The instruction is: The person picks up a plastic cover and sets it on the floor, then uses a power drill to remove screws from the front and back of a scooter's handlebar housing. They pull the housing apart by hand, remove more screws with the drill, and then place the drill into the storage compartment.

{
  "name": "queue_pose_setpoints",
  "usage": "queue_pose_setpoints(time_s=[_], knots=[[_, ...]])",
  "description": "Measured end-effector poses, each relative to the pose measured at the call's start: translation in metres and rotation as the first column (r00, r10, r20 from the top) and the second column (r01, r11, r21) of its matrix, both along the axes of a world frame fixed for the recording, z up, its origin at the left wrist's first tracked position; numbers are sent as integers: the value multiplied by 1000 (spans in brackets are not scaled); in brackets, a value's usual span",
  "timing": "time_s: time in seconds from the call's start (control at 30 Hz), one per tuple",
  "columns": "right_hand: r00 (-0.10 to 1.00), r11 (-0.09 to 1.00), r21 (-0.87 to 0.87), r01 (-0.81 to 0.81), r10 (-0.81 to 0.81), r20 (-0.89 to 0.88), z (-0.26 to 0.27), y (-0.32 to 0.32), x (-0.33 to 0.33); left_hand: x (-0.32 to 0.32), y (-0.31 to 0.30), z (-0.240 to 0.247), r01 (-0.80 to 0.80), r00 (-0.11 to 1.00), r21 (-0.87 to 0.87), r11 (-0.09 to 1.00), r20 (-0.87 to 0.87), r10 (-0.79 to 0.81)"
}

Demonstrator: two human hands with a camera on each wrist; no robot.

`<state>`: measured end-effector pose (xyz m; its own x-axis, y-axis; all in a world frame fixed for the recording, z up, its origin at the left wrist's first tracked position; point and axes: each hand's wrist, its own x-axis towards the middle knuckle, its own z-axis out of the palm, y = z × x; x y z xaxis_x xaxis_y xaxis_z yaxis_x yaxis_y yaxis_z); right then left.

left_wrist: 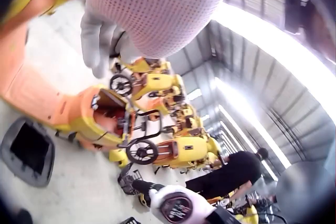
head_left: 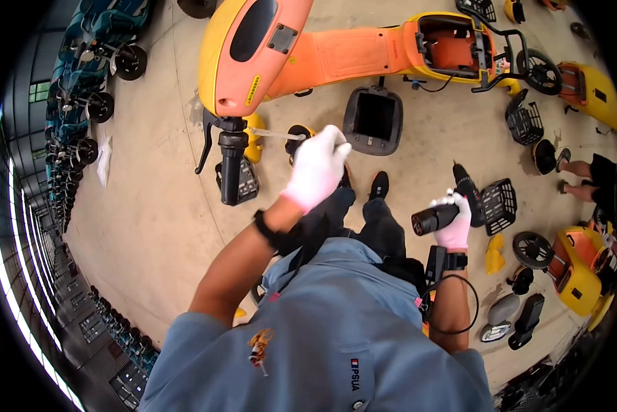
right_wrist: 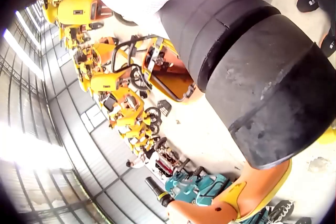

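Note:
In the head view, my left hand (head_left: pixel 320 168), in a white glove, hovers beside the handlebar (head_left: pixel 233 165) of an orange and yellow scooter (head_left: pixel 343 55). Its fingers bend together near the end of a thin pale rod (head_left: pixel 274 132). From the left wrist view, the fingers (left_wrist: pixel 94 50) hang downward; I cannot tell whether they pinch something small. My right hand (head_left: pixel 454 230), gloved too, grips a black cordless drill (head_left: pixel 435 218) out to the right, its slim front end pointing toward the scooter. The drill's black body (right_wrist: pixel 268 71) fills much of the right wrist view.
The scooter's rear compartment (head_left: pixel 452 41) is uncovered. A black rounded frame (head_left: pixel 373 120) lies on the concrete floor before my feet. Black baskets (head_left: pixel 498 206) and yellow scooters (head_left: pixel 576 275) stand to the right; teal scooters (head_left: pixel 92 89) line the left. Another person (head_left: pixel 590 178) is at the right edge.

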<state>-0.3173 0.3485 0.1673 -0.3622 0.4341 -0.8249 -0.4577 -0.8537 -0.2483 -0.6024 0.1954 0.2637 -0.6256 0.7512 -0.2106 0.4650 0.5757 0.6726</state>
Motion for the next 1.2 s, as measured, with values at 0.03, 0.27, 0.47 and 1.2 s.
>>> queue_pose_setpoints(time_s=[0.03,0.27,0.47,1.2], knots=[[1000,1000,3,-3,2,25,0,-4,10,1,11,-31,-99,961,-36,994,254,104],[992,997,53,-58,51,118,39,-12,43,-12,60,-232,-200,903,-162,966,353,246],[991,983,140,-116,106,78,49,9,45,-4,70,-129,33,972,-367,930,228,55],[600,865,342,-367,501,-623,155,42,-234,-239,131,113,74,862,-221,973,-477,-174]])
